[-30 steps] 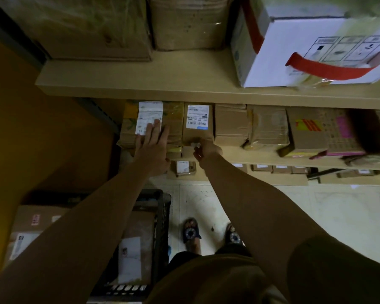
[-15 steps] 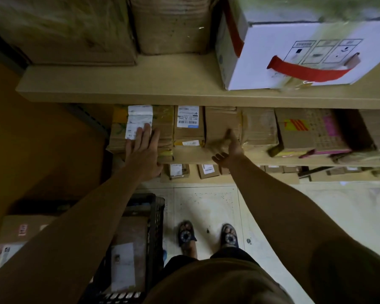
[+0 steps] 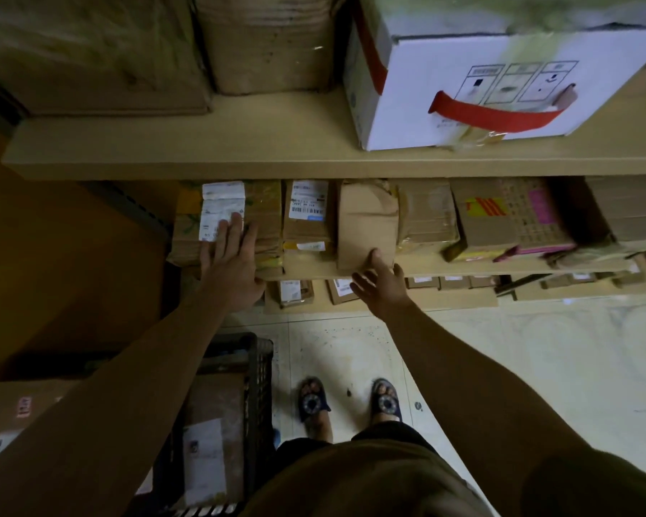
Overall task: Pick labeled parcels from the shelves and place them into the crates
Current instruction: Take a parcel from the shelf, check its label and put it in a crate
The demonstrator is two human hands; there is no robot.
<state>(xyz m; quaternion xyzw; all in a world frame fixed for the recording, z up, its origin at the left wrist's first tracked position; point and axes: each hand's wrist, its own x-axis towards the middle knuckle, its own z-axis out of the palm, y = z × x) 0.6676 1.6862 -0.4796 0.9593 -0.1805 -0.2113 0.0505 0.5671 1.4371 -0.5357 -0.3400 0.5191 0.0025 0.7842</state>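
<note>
Steadying the labelled parcel [image 3: 222, 203] with your left hand [image 3: 232, 255], fingers [image 3: 235, 229] straight and flat on it, lets your right hand [image 3: 379, 281] work. That hand is spread open, thumb touching the front edge of the plain brown parcel [image 3: 366, 222] on the middle shelf [image 3: 418, 262], gripping nothing. Hook under that edge and draw it straight out. Its long axis seems to run front-to-back, short end toward you. No label shows, so check before the crate [image 3: 260, 371] at your left.
</note>
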